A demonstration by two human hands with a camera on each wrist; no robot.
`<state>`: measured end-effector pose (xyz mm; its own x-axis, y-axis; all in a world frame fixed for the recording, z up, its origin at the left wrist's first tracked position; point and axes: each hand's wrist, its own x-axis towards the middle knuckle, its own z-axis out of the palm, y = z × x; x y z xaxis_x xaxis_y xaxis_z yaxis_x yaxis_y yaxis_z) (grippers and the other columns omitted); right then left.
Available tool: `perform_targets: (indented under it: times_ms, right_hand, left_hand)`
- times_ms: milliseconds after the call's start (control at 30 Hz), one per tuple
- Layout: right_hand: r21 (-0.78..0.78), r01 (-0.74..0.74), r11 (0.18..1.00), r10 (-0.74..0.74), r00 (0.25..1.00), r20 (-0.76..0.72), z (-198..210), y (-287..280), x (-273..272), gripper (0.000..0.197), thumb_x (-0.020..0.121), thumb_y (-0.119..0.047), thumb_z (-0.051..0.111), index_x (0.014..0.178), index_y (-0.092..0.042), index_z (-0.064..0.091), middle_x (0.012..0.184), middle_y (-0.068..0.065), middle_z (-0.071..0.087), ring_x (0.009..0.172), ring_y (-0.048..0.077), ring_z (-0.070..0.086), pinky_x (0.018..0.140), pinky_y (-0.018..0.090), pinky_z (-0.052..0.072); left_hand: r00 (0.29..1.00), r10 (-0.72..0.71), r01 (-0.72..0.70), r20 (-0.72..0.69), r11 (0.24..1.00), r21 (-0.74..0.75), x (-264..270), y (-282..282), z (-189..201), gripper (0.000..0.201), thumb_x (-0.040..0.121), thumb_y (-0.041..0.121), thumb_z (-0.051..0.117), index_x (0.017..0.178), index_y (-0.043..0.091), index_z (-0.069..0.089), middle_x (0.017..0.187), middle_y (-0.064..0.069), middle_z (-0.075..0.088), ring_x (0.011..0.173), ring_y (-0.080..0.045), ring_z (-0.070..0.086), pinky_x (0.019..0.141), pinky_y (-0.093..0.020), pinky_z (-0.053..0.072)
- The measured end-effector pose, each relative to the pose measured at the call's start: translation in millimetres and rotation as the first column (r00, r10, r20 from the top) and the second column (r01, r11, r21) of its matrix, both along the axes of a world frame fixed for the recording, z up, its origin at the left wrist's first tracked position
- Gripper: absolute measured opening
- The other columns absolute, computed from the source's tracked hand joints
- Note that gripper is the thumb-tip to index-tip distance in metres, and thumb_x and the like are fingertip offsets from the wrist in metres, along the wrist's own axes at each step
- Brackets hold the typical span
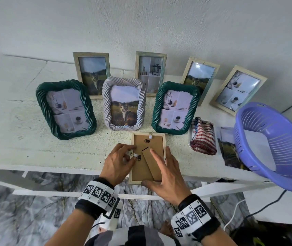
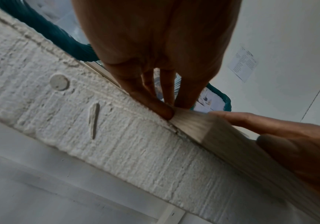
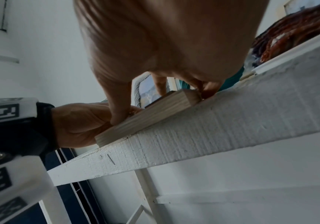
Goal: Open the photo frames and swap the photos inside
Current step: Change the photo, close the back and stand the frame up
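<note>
A pale wooden photo frame lies face down at the shelf's front edge, its brown backing board and folded stand facing up. My left hand is at the frame's left rail, with curled fingers pinching a small white tab there. My right hand is spread flat over the frame, index finger on the stand, thumb at the bottom rail, other fingers along the right rail. In the left wrist view my fingertips touch the frame's corner. In the right wrist view my thumb presses on the frame's rail.
Behind the frame stand two green twisted frames and a lilac one with a cat photo, with several wooden frames against the wall. To the right are a striped cloth, loose photos and a purple basket.
</note>
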<state>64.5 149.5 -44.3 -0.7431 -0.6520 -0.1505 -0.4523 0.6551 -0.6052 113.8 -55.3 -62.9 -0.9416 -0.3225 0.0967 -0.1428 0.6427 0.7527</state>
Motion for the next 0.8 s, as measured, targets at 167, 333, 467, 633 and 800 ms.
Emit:
perform_targets:
  times_ms: [167,333,467,633,800]
  right_hand:
    - [-0.051,0.058,0.997,-0.060,0.998,-0.030,-5,-5,3,0.088,0.086,-0.049,0.061,0.148,-0.052,-0.001,0.161,0.005,-0.014,0.148,0.021,-0.004,0.116,0.036,0.008]
    - [-0.090,0.089,0.992,-0.093,0.995,-0.042,-8,-8,3,0.081,0.087,-0.042,0.060,0.150,-0.049,0.008,0.162,0.003,-0.008,0.147,0.017,0.000,0.115,0.036,0.012]
    - [-0.205,0.123,0.971,-0.118,0.992,0.035,-11,-1,-2,0.070,0.085,-0.061,0.046,0.148,-0.048,0.018,0.162,-0.006,0.001,0.144,0.003,-0.001,0.112,0.031,0.009]
    - [-0.292,0.160,0.943,-0.184,0.981,-0.057,-9,9,-10,0.053,0.094,-0.053,0.033,0.141,-0.031,0.044,0.151,-0.003,0.035,0.137,0.008,0.030,0.107,0.018,0.028]
    - [-0.214,0.130,0.968,-0.158,0.981,-0.116,1,6,-4,0.053,0.096,-0.050,0.030,0.140,-0.024,0.047,0.137,-0.002,0.053,0.123,0.012,0.047,0.097,0.001,0.022]
  left_hand:
    - [1.000,-0.006,0.006,0.001,1.000,0.004,-1,-1,-1,0.033,0.083,0.024,0.071,0.116,0.026,0.066,0.108,0.006,0.056,0.074,-0.005,0.063,0.070,-0.029,0.053]
    - [1.000,-0.001,0.001,0.002,1.000,0.013,0,0,0,0.035,0.084,0.020,0.071,0.118,0.026,0.064,0.108,0.005,0.057,0.077,-0.008,0.064,0.072,-0.030,0.054]
    - [0.999,0.037,-0.037,0.020,0.999,0.024,-1,2,2,0.046,0.084,0.020,0.072,0.128,0.022,0.058,0.103,0.003,0.059,0.077,-0.012,0.064,0.075,-0.032,0.054]
    - [0.995,0.093,-0.095,0.037,0.994,0.052,-1,5,6,0.045,0.085,0.021,0.072,0.128,0.020,0.060,0.111,-0.003,0.064,0.076,-0.012,0.065,0.078,-0.035,0.056]
    - [0.981,0.166,-0.184,0.105,0.963,0.198,0,6,18,0.055,0.084,0.023,0.073,0.135,0.026,0.053,0.104,0.009,0.065,0.080,-0.008,0.066,0.078,-0.024,0.052]
